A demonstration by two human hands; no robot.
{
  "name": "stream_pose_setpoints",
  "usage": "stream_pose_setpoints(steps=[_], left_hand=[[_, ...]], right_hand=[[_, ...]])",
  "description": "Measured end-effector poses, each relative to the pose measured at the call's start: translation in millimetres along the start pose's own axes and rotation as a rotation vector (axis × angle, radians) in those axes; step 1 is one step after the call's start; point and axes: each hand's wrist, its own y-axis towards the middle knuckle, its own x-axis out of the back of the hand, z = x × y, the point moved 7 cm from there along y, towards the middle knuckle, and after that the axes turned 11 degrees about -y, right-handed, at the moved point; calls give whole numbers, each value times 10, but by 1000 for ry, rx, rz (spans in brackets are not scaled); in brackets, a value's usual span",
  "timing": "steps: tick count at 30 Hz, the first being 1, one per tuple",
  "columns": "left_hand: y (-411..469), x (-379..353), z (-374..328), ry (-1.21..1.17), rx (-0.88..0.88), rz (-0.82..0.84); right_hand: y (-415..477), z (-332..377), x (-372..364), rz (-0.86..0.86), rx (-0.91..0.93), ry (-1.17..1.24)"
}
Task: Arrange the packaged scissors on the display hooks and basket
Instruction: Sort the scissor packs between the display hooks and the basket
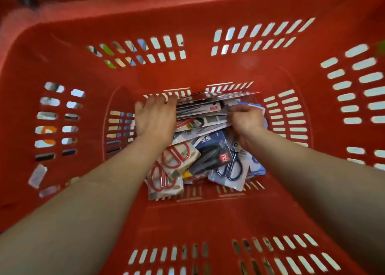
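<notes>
Left hand (155,119) on scissor packs (201,120), right hand (246,119) gripping them

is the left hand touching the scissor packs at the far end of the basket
Touching. Head view: the left hand lies on the stacked packs, covering their left end.

Pale ground (356,50) shows outside, with a green patch (108,50) and orange patch (46,130).
</notes>
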Motion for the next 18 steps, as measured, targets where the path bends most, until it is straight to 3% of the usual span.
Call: stream_pose_setpoints(steps=[5,11,15,18], left_hand=[[73,-8,-48,-151,-86,111],[-294,343,-338,-54,-241,20],[-773,408,-562,-143,-264,-80],[-982,305,-646,-265,-195,-85]], right_hand=[[-166,-37,256,-67,17,62],[-374,-16,526,-124,4,313],[-672,-85,298,200,-175,474],[-899,-53,137,425,-149,413]])
